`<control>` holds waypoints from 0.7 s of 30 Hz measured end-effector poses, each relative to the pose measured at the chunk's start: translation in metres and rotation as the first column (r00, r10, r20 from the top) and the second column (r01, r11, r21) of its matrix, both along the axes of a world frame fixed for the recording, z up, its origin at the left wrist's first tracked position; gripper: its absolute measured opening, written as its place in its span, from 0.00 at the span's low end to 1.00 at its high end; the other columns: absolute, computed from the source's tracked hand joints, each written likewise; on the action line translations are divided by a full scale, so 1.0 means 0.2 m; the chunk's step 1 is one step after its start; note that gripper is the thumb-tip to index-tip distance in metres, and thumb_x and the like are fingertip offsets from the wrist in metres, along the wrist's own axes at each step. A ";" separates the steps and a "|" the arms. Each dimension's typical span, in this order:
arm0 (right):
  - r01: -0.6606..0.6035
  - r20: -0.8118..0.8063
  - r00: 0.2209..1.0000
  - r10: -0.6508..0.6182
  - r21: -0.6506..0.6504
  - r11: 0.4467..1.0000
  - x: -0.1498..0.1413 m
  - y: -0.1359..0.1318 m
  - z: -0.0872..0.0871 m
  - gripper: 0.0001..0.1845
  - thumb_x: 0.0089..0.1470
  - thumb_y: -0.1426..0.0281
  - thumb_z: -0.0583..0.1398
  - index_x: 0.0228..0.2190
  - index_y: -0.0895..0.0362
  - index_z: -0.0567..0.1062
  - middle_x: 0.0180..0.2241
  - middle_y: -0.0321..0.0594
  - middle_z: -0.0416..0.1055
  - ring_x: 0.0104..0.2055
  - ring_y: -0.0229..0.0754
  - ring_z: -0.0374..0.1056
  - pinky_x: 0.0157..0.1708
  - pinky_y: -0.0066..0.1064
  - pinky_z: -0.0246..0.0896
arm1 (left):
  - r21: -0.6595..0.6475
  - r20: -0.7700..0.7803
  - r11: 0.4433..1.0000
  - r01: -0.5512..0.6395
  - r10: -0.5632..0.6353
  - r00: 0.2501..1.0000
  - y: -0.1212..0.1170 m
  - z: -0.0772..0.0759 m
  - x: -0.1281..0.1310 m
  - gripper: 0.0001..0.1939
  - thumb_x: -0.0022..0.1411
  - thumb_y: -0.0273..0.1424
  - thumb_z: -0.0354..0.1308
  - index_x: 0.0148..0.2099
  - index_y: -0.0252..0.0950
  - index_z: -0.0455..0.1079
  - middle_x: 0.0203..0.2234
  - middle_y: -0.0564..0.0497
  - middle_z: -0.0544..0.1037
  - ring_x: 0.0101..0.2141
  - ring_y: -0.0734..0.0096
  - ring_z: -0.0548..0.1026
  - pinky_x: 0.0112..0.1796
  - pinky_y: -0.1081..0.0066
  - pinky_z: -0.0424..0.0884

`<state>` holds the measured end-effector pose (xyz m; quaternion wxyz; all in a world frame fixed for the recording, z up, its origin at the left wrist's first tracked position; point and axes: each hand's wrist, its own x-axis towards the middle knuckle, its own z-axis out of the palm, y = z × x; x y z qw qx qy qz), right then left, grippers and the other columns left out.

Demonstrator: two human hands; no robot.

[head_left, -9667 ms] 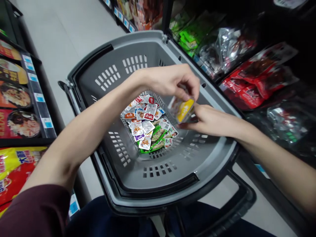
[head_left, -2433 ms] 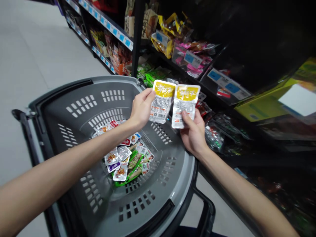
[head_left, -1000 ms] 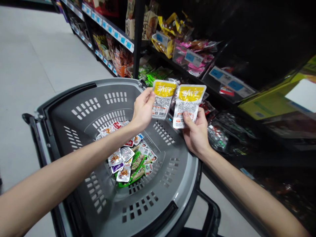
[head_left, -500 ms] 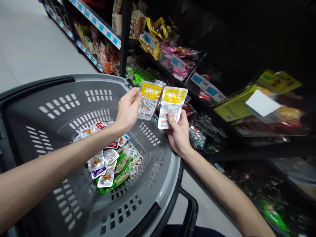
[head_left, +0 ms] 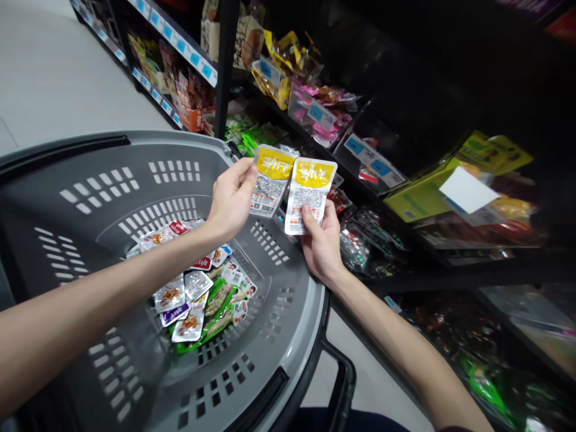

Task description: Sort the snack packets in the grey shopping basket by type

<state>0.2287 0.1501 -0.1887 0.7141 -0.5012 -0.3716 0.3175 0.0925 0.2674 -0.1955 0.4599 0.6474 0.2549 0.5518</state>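
My left hand [head_left: 233,195] pinches the left side of a small snack packet [head_left: 271,180], silver-white with a yellow top. My right hand [head_left: 323,240] holds a matching snack packet [head_left: 310,189], thumb pressed on its lower front. Both packets show printed backs and sit side by side, their inner edges close together, above the far rim of a grey shopping basket [head_left: 175,159]. Inside the basket lie several silver snack packets [head_left: 171,294] and green bags [head_left: 220,306]; my left forearm hides part of the pile.
Dark store shelves [head_left: 432,279] run along the right and back. They carry yellow bags [head_left: 288,54], pink packets [head_left: 328,99], a yellow-green box [head_left: 418,198] and price labels. A black basket handle [head_left: 344,384] sticks out at lower right. Pale floor [head_left: 40,72] shows at upper left.
The view has shifted slightly, so the basket and shelves appear a little further left. Both hands keep the same hold on the two packets.
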 end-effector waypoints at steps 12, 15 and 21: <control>-0.065 0.026 0.997 0.066 -0.036 0.997 0.00 -0.02 -0.01 0.31 0.43 0.62 0.75 0.45 0.48 0.67 0.46 0.37 0.76 0.48 0.45 0.75 0.50 0.42 0.73 | -0.293 0.045 0.946 0.137 -0.130 0.991 -0.02 0.05 -0.01 0.25 0.69 0.54 0.47 0.59 0.46 0.62 0.34 0.50 0.74 0.34 0.67 0.77 0.36 0.63 0.77; -0.075 0.032 0.997 0.076 -0.037 0.997 0.00 -0.01 -0.01 0.31 0.42 0.61 0.75 0.45 0.48 0.67 0.46 0.37 0.77 0.49 0.46 0.75 0.50 0.42 0.73 | -0.307 0.096 0.896 0.321 -0.307 0.947 -0.05 0.10 -0.01 0.30 0.64 0.58 0.50 0.60 0.46 0.63 0.37 0.48 0.75 0.36 0.66 0.78 0.33 0.66 0.77; -0.077 0.030 0.997 0.078 -0.028 0.997 0.00 -0.02 0.00 0.30 0.42 0.61 0.75 0.43 0.48 0.67 0.46 0.36 0.78 0.47 0.44 0.75 0.50 0.41 0.74 | -0.276 0.122 0.831 0.482 -0.467 0.876 -0.07 0.16 -0.05 0.36 0.67 0.60 0.39 0.54 0.37 0.71 0.39 0.41 0.79 0.37 0.58 0.80 0.30 0.61 0.78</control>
